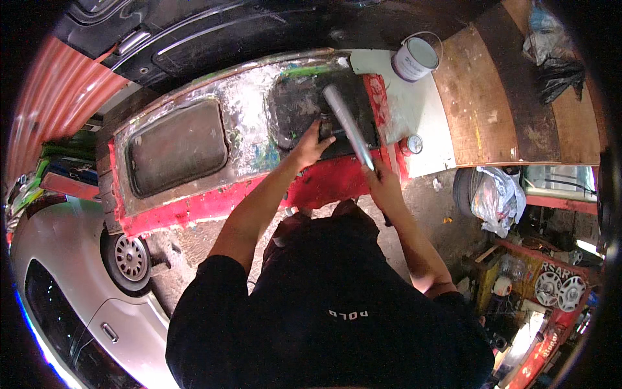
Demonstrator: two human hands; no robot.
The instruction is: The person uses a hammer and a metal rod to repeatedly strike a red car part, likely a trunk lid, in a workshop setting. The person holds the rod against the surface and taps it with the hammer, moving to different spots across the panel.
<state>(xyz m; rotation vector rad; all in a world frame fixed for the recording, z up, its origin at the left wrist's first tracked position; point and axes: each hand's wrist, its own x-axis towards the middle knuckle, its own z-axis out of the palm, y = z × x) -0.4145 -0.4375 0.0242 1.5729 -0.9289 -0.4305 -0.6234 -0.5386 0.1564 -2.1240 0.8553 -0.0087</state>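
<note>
My right hand (383, 189) is closed around the lower end of a long, silver, bar-like tool (348, 123). The tool slants up and left over the dark recess at the right part of a worn vehicle panel (246, 110). A short dark end shows below the fist. Left of the tool, my left hand (312, 148) grips a small, dark, upright block-like piece (326, 125), its thumb pointing right. The piece stands over the same dark recess; its exact kind is unclear. Red paint or covering (324, 181) runs along the panel's near edge.
A lidded pail (415, 58) and a small round can (411, 144) stand on a white board (427, 123) to the right. Wooden boards (479, 97) continue beyond. A silver car (71, 259) sits at left; a tyre with plastic bags (497, 200) lies at right.
</note>
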